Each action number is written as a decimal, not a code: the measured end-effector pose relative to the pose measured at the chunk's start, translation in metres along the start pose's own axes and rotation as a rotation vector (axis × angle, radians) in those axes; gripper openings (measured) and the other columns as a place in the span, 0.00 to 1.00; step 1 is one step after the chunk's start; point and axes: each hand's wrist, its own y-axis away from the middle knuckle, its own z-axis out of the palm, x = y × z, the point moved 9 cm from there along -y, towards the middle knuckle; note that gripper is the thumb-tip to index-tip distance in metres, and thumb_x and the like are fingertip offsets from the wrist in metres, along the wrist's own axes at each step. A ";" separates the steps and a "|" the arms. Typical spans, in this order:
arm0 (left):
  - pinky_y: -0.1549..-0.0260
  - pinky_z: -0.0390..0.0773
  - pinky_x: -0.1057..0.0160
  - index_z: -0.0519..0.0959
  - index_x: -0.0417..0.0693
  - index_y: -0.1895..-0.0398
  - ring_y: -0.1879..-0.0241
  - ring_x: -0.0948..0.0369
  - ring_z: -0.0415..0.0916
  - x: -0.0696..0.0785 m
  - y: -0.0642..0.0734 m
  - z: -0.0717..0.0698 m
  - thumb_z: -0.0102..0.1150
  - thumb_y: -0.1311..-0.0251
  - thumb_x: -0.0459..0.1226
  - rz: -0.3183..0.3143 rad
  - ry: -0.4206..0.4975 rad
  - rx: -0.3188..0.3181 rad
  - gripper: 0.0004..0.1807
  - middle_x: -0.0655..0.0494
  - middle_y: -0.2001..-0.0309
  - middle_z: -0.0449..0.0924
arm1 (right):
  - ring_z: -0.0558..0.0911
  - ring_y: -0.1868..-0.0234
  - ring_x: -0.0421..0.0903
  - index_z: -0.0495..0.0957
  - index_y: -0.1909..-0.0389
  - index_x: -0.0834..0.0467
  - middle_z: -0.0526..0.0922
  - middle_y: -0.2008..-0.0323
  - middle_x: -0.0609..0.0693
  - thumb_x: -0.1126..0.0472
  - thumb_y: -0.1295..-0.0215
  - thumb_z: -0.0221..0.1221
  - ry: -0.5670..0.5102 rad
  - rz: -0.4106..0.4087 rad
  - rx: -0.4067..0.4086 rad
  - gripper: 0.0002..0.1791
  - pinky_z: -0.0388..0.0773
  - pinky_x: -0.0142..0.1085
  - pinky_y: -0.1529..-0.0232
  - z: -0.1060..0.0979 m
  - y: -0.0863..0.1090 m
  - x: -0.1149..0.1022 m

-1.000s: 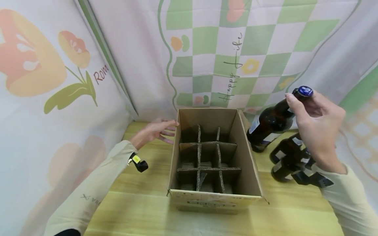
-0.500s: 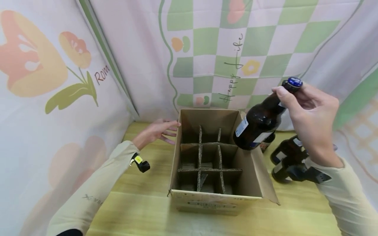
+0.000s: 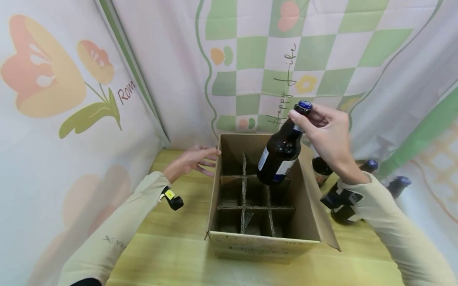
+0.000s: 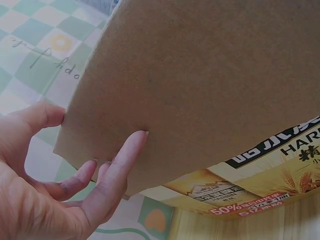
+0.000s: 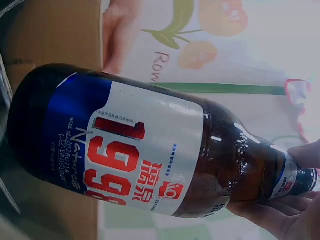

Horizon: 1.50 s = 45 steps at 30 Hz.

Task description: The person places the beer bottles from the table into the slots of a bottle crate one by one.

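My right hand (image 3: pixel 330 135) grips a brown glass beer bottle (image 3: pixel 280 155) by its neck, just under the blue cap. The bottle leans a little, its base over the back right compartments of the cardboard box (image 3: pixel 257 248). In the right wrist view its white and blue label (image 5: pixel 150 150) faces the camera. Inside the box, cardboard dividers (image 3: pixel 244 194) make a grid, and no bottles show in the visible cells. At the box's left side my left hand (image 3: pixel 195 159) has its fingers extended, touching a cardboard flap (image 4: pixel 200 90) in the left wrist view.
Several more bottles stand right of the box, partly behind my right forearm: one close by the flap (image 3: pixel 322 171), another capped in blue (image 3: pixel 398 186) farther right. A wooden table (image 3: pixel 161 246) lies underneath. Printed curtains (image 3: pixel 250 51) rise behind and at the left.
My right hand has carried the bottle leftward from beside the box to above its compartments. The right flap has swung outward. My left hand has stayed at the box's left side.
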 end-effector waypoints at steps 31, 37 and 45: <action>0.55 0.93 0.48 0.68 0.36 0.30 0.31 0.36 0.70 0.001 0.003 0.005 0.64 0.31 0.44 0.004 0.011 0.017 0.33 0.33 0.28 0.66 | 0.87 0.65 0.34 0.74 0.34 0.73 0.85 0.43 0.66 0.61 0.28 0.66 -0.251 0.498 -0.139 0.28 0.89 0.24 0.60 0.101 -0.033 0.085; 0.55 0.93 0.49 0.64 0.35 0.26 0.31 0.36 0.70 0.000 0.003 0.006 0.65 0.31 0.45 0.009 0.003 0.014 0.37 0.33 0.28 0.66 | 0.86 0.68 0.34 0.76 0.38 0.73 0.85 0.45 0.69 0.61 0.29 0.66 -0.209 0.441 -0.170 0.26 0.89 0.23 0.64 0.115 -0.032 0.091; 0.56 0.93 0.49 0.69 0.36 0.30 0.32 0.36 0.71 0.001 0.000 0.007 0.64 0.31 0.44 0.014 -0.005 0.015 0.32 0.33 0.28 0.66 | 0.82 0.70 0.37 0.81 0.43 0.70 0.89 0.54 0.66 0.59 0.30 0.68 0.049 0.312 -0.331 0.22 0.81 0.22 0.72 0.131 -0.030 0.091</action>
